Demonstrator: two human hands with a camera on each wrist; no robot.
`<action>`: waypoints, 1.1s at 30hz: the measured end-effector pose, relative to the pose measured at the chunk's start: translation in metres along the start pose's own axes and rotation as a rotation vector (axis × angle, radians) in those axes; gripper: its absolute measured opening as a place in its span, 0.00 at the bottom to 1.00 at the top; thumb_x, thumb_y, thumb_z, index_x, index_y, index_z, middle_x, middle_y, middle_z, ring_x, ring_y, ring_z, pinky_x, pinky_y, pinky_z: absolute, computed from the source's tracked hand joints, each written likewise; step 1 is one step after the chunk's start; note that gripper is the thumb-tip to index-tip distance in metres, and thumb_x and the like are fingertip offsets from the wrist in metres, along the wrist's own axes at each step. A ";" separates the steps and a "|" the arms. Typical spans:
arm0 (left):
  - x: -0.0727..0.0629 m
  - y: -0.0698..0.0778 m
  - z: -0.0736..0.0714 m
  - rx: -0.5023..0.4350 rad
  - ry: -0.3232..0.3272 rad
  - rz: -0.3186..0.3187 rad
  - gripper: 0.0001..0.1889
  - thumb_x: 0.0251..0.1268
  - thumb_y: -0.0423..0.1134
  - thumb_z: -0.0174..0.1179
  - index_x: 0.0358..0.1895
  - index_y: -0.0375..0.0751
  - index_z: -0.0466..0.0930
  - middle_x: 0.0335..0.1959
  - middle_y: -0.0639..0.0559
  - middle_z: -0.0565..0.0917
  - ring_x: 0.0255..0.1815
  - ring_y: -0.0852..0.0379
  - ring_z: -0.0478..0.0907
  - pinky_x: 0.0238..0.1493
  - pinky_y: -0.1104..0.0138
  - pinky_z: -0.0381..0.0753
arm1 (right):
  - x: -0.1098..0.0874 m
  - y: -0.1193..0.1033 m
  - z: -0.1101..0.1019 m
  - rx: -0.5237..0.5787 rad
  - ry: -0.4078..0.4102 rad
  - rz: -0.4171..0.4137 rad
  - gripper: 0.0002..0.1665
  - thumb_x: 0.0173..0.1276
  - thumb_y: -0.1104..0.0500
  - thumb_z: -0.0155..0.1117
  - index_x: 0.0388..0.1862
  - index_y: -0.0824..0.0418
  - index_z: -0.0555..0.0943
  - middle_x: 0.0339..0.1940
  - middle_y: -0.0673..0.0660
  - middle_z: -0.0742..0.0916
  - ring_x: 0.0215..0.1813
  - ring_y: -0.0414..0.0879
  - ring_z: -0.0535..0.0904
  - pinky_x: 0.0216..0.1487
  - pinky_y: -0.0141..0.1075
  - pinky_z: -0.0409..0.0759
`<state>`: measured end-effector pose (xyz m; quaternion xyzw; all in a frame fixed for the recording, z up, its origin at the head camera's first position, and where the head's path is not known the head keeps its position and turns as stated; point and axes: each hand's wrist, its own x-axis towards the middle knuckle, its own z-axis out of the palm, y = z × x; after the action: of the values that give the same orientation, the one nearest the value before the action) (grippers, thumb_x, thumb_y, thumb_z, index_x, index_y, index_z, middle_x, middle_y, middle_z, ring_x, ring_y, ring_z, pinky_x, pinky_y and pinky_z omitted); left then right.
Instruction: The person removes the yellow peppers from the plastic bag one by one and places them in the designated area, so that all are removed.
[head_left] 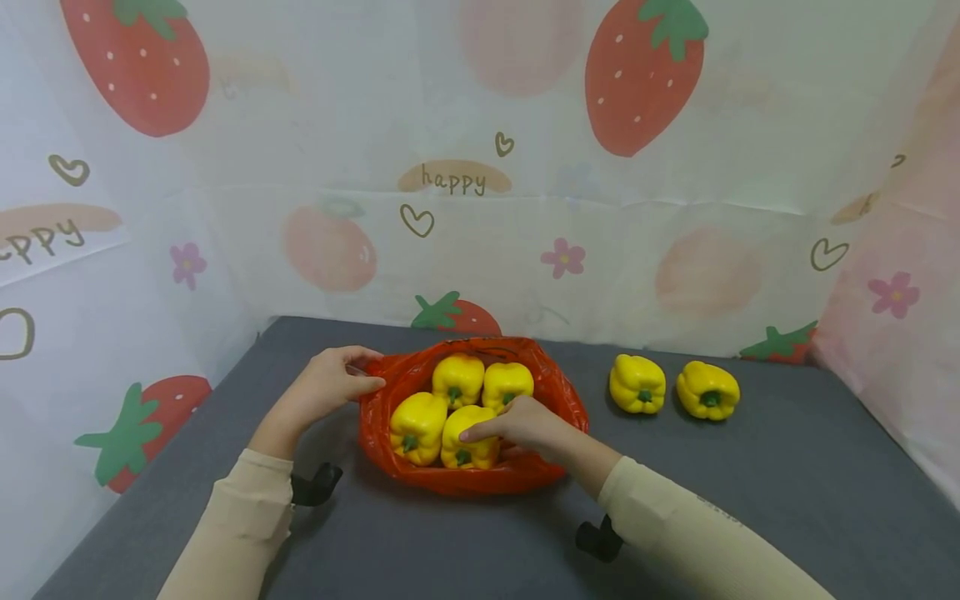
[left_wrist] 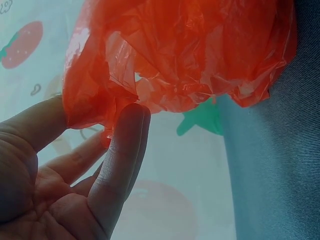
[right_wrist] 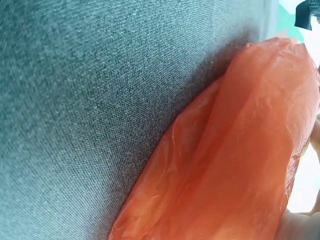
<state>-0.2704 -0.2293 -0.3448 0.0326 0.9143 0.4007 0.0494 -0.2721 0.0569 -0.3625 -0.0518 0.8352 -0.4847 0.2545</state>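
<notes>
Grey cloth counter (head_left: 450, 542); left grip (head_left: 328, 385) pinches red plastic bag (head_left: 465, 482); blocky yellow pepper (head_left: 474, 451) inside, under right grip (head_left: 531, 429), hold unclear; pepper hidden in left wrist view.

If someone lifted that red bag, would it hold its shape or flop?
The red bag would probably flop, since its thin plastic is creased and crumpled. It may sag underneath, as four yellow peppers sit inside. Those might roll against each other, being rounded.

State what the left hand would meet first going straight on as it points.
The red bag, whose left edge the left hand holds; beyond, probably the rear-left yellow pepper, though depth is unclear.
</notes>
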 end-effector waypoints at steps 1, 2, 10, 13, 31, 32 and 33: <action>0.000 0.000 0.000 0.003 0.001 0.000 0.25 0.68 0.43 0.62 0.66 0.37 0.74 0.54 0.38 0.83 0.50 0.47 0.82 0.53 0.53 0.85 | 0.000 0.000 0.000 0.004 0.001 0.003 0.22 0.54 0.47 0.80 0.29 0.61 0.80 0.35 0.53 0.84 0.43 0.46 0.84 0.50 0.42 0.85; 0.000 0.000 0.000 0.002 0.001 -0.001 0.25 0.68 0.43 0.62 0.66 0.37 0.74 0.54 0.38 0.83 0.50 0.46 0.82 0.53 0.53 0.85 | 0.000 -0.001 0.000 0.007 0.002 0.007 0.22 0.54 0.47 0.80 0.29 0.62 0.80 0.36 0.54 0.84 0.43 0.46 0.84 0.50 0.42 0.85; 0.000 0.000 0.000 -0.005 0.001 -0.003 0.26 0.68 0.43 0.62 0.66 0.36 0.74 0.54 0.37 0.83 0.50 0.46 0.82 0.53 0.53 0.85 | 0.000 -0.001 -0.002 0.036 0.001 0.031 0.22 0.53 0.48 0.80 0.29 0.61 0.78 0.33 0.53 0.82 0.41 0.46 0.84 0.49 0.41 0.86; 0.000 -0.001 -0.001 -0.008 0.003 -0.005 0.26 0.68 0.43 0.62 0.66 0.36 0.74 0.54 0.37 0.83 0.50 0.47 0.82 0.53 0.53 0.85 | -0.002 -0.004 -0.004 0.070 -0.004 0.037 0.22 0.53 0.49 0.80 0.33 0.63 0.80 0.36 0.54 0.83 0.42 0.47 0.84 0.50 0.41 0.86; -0.001 0.000 -0.001 -0.012 0.005 -0.006 0.25 0.68 0.43 0.62 0.65 0.36 0.74 0.53 0.38 0.83 0.50 0.47 0.82 0.54 0.52 0.84 | -0.022 -0.018 -0.036 0.062 -0.012 0.010 0.44 0.59 0.49 0.75 0.68 0.71 0.71 0.66 0.65 0.77 0.56 0.50 0.81 0.60 0.45 0.82; -0.001 0.000 -0.002 -0.010 0.005 -0.007 0.25 0.68 0.43 0.62 0.65 0.36 0.74 0.53 0.38 0.83 0.50 0.47 0.82 0.54 0.52 0.84 | -0.024 -0.017 -0.038 0.068 -0.017 0.001 0.46 0.59 0.50 0.75 0.70 0.71 0.68 0.70 0.66 0.74 0.58 0.51 0.81 0.61 0.46 0.81; -0.001 0.000 -0.002 -0.009 0.005 -0.007 0.25 0.68 0.43 0.62 0.65 0.36 0.74 0.53 0.38 0.83 0.50 0.47 0.82 0.54 0.52 0.84 | -0.026 -0.018 -0.040 0.073 -0.020 -0.006 0.48 0.60 0.50 0.74 0.72 0.72 0.66 0.72 0.67 0.73 0.59 0.52 0.81 0.62 0.47 0.81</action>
<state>-0.2697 -0.2303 -0.3435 0.0283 0.9128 0.4045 0.0487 -0.2714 0.0881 -0.3218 -0.0499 0.8143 -0.5151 0.2630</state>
